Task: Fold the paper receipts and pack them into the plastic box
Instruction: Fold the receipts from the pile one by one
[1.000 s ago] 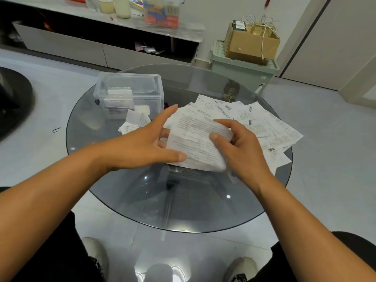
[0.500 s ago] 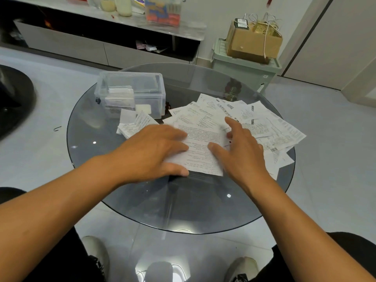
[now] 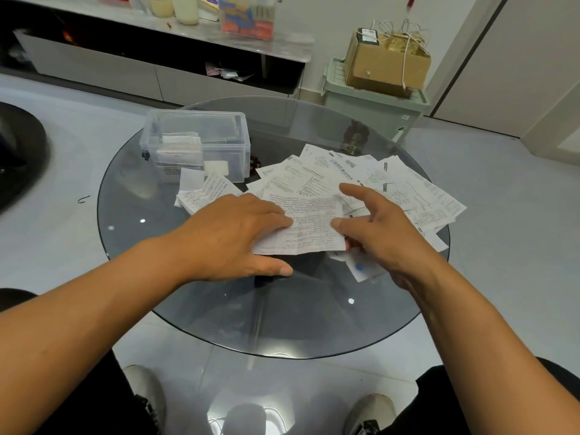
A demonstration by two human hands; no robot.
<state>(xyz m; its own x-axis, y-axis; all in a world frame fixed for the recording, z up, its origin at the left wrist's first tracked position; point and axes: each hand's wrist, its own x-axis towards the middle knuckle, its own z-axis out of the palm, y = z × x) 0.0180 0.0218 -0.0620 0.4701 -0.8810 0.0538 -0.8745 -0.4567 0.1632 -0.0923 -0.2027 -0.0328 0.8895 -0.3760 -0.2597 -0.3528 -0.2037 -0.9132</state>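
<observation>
Since a second ago the folded receipt [image 3: 309, 226] went from lifted between both hands to flat on the glass table [image 3: 131, 252], near its centre. Left hand [image 3: 232, 237] pressed it down, fingers straight. Right hand [image 3: 381, 233] hovered at its right edge, fingers loosely spread, holding nothing I could make out. Looked like the crease was being set, so the fold was nearly done. Loose receipts [image 3: 405, 186] lay fanned toward the table's right edge. Plastic box [image 3: 219, 146] sat open at the far-left edge, some folded ones [image 3: 180, 152] already inside.
</observation>
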